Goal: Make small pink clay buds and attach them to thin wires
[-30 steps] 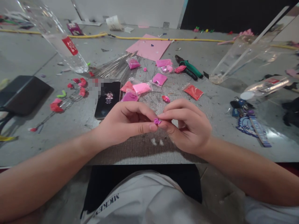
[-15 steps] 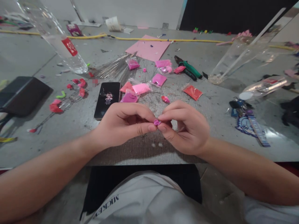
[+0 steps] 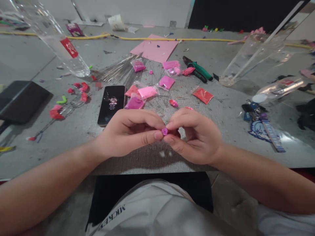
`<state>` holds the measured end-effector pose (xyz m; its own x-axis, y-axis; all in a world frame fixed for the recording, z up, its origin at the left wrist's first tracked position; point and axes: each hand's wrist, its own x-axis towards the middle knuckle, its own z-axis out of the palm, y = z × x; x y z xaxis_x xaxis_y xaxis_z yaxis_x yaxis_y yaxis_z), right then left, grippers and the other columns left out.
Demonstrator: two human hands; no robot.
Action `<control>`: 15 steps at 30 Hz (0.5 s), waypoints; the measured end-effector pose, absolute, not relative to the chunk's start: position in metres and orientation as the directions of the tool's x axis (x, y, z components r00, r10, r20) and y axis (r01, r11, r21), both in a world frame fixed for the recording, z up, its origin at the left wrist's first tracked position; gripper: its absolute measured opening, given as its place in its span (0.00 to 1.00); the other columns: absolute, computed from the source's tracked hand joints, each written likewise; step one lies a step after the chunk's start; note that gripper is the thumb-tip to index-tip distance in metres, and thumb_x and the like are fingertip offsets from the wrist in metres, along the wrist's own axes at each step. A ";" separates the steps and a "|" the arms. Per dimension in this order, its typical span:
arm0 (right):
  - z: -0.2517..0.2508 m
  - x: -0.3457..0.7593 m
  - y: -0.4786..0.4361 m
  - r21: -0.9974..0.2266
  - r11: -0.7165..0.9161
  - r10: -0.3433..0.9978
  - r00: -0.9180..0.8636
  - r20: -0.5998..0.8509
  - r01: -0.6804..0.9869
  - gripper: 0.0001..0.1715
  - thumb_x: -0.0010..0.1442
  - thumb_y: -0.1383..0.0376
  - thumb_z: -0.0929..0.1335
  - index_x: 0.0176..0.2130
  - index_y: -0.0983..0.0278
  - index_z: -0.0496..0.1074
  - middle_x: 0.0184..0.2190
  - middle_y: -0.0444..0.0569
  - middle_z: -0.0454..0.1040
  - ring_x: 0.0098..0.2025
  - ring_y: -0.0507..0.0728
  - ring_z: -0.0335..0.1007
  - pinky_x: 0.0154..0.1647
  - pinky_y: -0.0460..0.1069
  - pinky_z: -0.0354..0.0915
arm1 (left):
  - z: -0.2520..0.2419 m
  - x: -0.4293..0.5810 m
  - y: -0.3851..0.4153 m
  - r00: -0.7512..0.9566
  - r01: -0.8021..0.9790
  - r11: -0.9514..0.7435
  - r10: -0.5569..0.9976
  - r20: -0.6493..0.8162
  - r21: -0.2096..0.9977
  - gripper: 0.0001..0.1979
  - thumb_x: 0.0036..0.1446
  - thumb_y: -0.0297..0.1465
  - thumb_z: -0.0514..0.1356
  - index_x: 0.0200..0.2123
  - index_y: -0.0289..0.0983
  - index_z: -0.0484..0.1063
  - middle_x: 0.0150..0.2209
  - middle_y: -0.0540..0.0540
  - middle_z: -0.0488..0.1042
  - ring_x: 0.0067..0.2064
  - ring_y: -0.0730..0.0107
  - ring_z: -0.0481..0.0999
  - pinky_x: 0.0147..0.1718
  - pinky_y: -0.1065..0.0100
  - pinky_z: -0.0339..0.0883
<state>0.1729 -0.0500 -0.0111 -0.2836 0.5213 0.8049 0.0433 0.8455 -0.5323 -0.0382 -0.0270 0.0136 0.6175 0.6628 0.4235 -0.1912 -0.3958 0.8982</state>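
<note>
Between the fingertips of both hands sits a small purple clay rose (image 3: 164, 131), its rolled petals facing me. My left hand (image 3: 134, 131) pinches it from the left with thumb and forefinger. From the other side, the thumb and forefinger of my right hand (image 3: 195, 136) press on it. The other fingers of both hands curl behind and are partly hidden. Just beyond the hands lies a small red and pink clay piece (image 3: 173, 103). Packets of clay in purple (image 3: 134, 102), light pink (image 3: 148, 92) and red (image 3: 202, 95) are spread past it.
A phone (image 3: 111, 105) lies left of the packets, near wire stems with red clay pieces (image 3: 56, 112). Green-handled pliers (image 3: 198, 70), pink paper (image 3: 156, 49) and a yellow cable (image 3: 152, 39) are farther back. Bottles (image 3: 66, 49) stand at the left and right, and keys (image 3: 253, 108) lie at right.
The purple clay rose has turned so that its petals face me more fully. Both hands keep their pinch on it, and the view has shifted slightly.
</note>
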 end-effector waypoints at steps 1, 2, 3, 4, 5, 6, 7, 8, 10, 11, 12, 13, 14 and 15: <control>-0.011 0.172 -0.050 -0.541 0.840 0.529 -0.277 0.802 0.038 0.09 0.65 0.68 0.76 0.44 0.61 0.75 0.29 0.42 0.76 0.28 0.50 0.72 0.30 0.46 0.71 | 0.014 -0.039 -0.027 0.618 -0.186 -0.401 0.662 0.424 0.897 0.02 0.64 0.29 0.71 0.36 0.37 0.84 0.33 0.43 0.84 0.34 0.67 0.83 0.35 0.69 0.80; -0.012 0.172 -0.051 -0.548 0.836 0.535 -0.268 0.801 0.033 0.09 0.65 0.68 0.76 0.44 0.61 0.75 0.29 0.42 0.76 0.28 0.50 0.72 0.30 0.46 0.71 | 0.014 -0.039 -0.027 0.620 -0.180 -0.407 0.660 0.425 0.896 0.02 0.64 0.29 0.71 0.36 0.38 0.84 0.34 0.43 0.84 0.35 0.66 0.84 0.36 0.69 0.80; -0.012 0.171 -0.051 -0.554 0.832 0.542 -0.261 0.799 0.029 0.09 0.65 0.68 0.76 0.44 0.61 0.75 0.30 0.42 0.76 0.29 0.50 0.72 0.30 0.46 0.71 | 0.014 -0.040 -0.027 0.624 -0.176 -0.415 0.654 0.427 0.893 0.02 0.64 0.29 0.70 0.37 0.38 0.84 0.34 0.43 0.84 0.36 0.65 0.84 0.36 0.68 0.81; -0.013 0.171 -0.052 -0.559 0.829 0.545 -0.255 0.799 0.023 0.08 0.65 0.67 0.76 0.44 0.61 0.75 0.30 0.42 0.76 0.29 0.50 0.72 0.29 0.46 0.71 | 0.014 -0.040 -0.027 0.630 -0.171 -0.425 0.647 0.430 0.889 0.02 0.64 0.30 0.70 0.38 0.39 0.84 0.35 0.43 0.84 0.36 0.65 0.84 0.37 0.68 0.81; -0.013 0.170 -0.052 -0.564 0.826 0.549 -0.250 0.797 0.015 0.08 0.66 0.67 0.76 0.44 0.60 0.75 0.30 0.42 0.75 0.29 0.50 0.72 0.29 0.46 0.71 | 0.014 -0.041 -0.026 0.633 -0.167 -0.441 0.637 0.439 0.882 0.01 0.64 0.30 0.70 0.38 0.39 0.84 0.35 0.43 0.85 0.37 0.64 0.84 0.37 0.67 0.81; -0.013 0.170 -0.052 -0.570 0.821 0.555 -0.247 0.795 0.009 0.08 0.66 0.66 0.75 0.44 0.60 0.75 0.30 0.42 0.75 0.29 0.50 0.72 0.29 0.46 0.71 | 0.014 -0.041 -0.026 0.635 -0.162 -0.459 0.629 0.449 0.873 0.01 0.64 0.30 0.71 0.38 0.39 0.84 0.36 0.43 0.85 0.37 0.64 0.84 0.37 0.67 0.81; -0.013 0.170 -0.052 -0.578 0.816 0.561 -0.246 0.790 0.004 0.08 0.66 0.66 0.75 0.44 0.60 0.75 0.30 0.42 0.75 0.29 0.50 0.72 0.29 0.46 0.71 | 0.014 -0.041 -0.025 0.634 -0.156 -0.479 0.622 0.460 0.864 0.02 0.63 0.31 0.71 0.38 0.40 0.84 0.36 0.43 0.85 0.37 0.65 0.84 0.37 0.67 0.81; -0.013 0.170 -0.052 -0.583 0.813 0.565 -0.246 0.788 0.002 0.08 0.66 0.66 0.75 0.44 0.60 0.75 0.30 0.42 0.76 0.29 0.50 0.72 0.30 0.47 0.71 | 0.014 -0.041 -0.025 0.630 -0.148 -0.498 0.619 0.469 0.855 0.02 0.62 0.31 0.72 0.38 0.40 0.84 0.35 0.44 0.85 0.36 0.65 0.84 0.37 0.68 0.80; -0.013 0.170 -0.052 -0.589 0.808 0.569 -0.251 0.783 -0.002 0.08 0.66 0.67 0.75 0.44 0.60 0.75 0.30 0.42 0.76 0.30 0.51 0.72 0.30 0.47 0.71 | 0.013 -0.041 -0.023 0.617 -0.129 -0.528 0.620 0.485 0.839 0.02 0.62 0.31 0.73 0.37 0.40 0.84 0.34 0.44 0.85 0.35 0.67 0.82 0.36 0.69 0.78; -0.013 0.170 -0.052 -0.592 0.806 0.571 -0.257 0.780 -0.004 0.08 0.66 0.67 0.75 0.44 0.60 0.75 0.30 0.43 0.76 0.31 0.51 0.73 0.31 0.47 0.71 | 0.013 -0.041 -0.023 0.613 -0.121 -0.541 0.619 0.491 0.832 0.02 0.62 0.31 0.73 0.37 0.41 0.84 0.34 0.45 0.84 0.34 0.67 0.82 0.35 0.70 0.78; -0.012 0.171 -0.052 -0.595 0.804 0.572 -0.266 0.776 -0.008 0.07 0.66 0.67 0.75 0.44 0.60 0.75 0.31 0.43 0.76 0.31 0.51 0.73 0.31 0.47 0.71 | 0.012 -0.041 -0.022 0.612 -0.114 -0.554 0.615 0.498 0.825 0.02 0.62 0.31 0.73 0.37 0.41 0.83 0.34 0.45 0.84 0.34 0.67 0.81 0.35 0.70 0.77; -0.012 0.171 -0.052 -0.601 0.799 0.575 -0.276 0.770 -0.012 0.07 0.66 0.67 0.75 0.44 0.60 0.74 0.31 0.42 0.76 0.32 0.51 0.73 0.32 0.47 0.72 | 0.012 -0.041 -0.022 0.614 -0.111 -0.568 0.606 0.506 0.815 0.02 0.62 0.30 0.72 0.37 0.41 0.83 0.34 0.45 0.84 0.35 0.68 0.81 0.36 0.70 0.77; -0.012 0.171 -0.052 -0.610 0.792 0.581 -0.286 0.762 -0.016 0.07 0.66 0.66 0.74 0.44 0.60 0.74 0.31 0.42 0.76 0.32 0.51 0.74 0.32 0.48 0.72 | 0.011 -0.042 -0.021 0.615 -0.113 -0.584 0.594 0.518 0.804 0.02 0.62 0.30 0.72 0.38 0.41 0.83 0.34 0.45 0.84 0.35 0.68 0.81 0.36 0.70 0.77; -0.011 0.172 -0.052 -0.620 0.784 0.589 -0.293 0.753 -0.018 0.07 0.67 0.66 0.74 0.45 0.60 0.74 0.31 0.42 0.77 0.32 0.51 0.74 0.32 0.48 0.72 | 0.010 -0.042 -0.021 0.617 -0.114 -0.597 0.584 0.528 0.794 0.02 0.63 0.29 0.72 0.38 0.40 0.83 0.34 0.45 0.84 0.36 0.68 0.81 0.37 0.70 0.77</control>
<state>0.1716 -0.0522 -0.0114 -0.2927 0.5891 0.7532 -0.0176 0.7843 -0.6202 -0.0422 -0.0206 0.0103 0.6165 0.5842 0.5279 -0.1138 -0.5973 0.7939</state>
